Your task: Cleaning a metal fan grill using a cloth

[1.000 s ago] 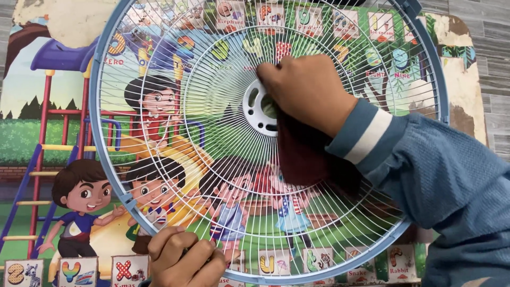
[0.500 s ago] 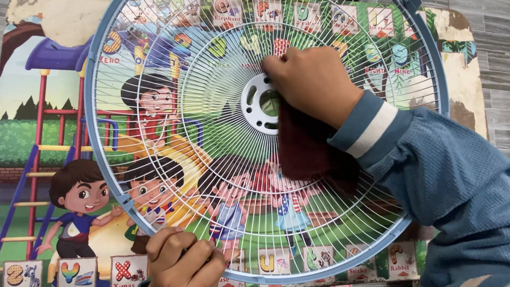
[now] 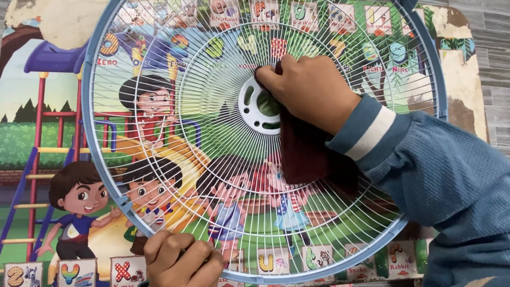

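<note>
- Far left, a colourful cartoon mat (image 3: 37,138) lies under everything, showing a playground slide, a ladder and drawn children; picture tiles run along its near edge.
- A round fan guard (image 3: 175,133), white wire spokes inside a light blue rim, fills most of the view and rests over the mat. Its rim reaches from the left third of the scene to the right third, and its far edge runs out of the top of the view.
- At the near edge, left of centre, the left hand (image 3: 183,260) is closed around the guard's blue rim, fingers curled over it and knuckles facing up.
- In the middle of the guard sits a white hub ring (image 3: 255,106) with an open centre, where the spokes meet.
- Just right of the hub, the right hand (image 3: 311,90) presses down on the wires with its fingers bent, pinching a dark maroon cloth (image 3: 305,151) against the guard. The fingertips touch the hub's right edge.
- The cloth hangs out from under that hand toward the near side, lying flat over the spokes.
- To the right, a blue sleeve (image 3: 435,175) with a white cuff stripe covers the right arm and crosses the guard's rim toward the near right corner.
- Far right, a grey plank floor (image 3: 496,64) shows beyond the mat's worn edge.
</note>
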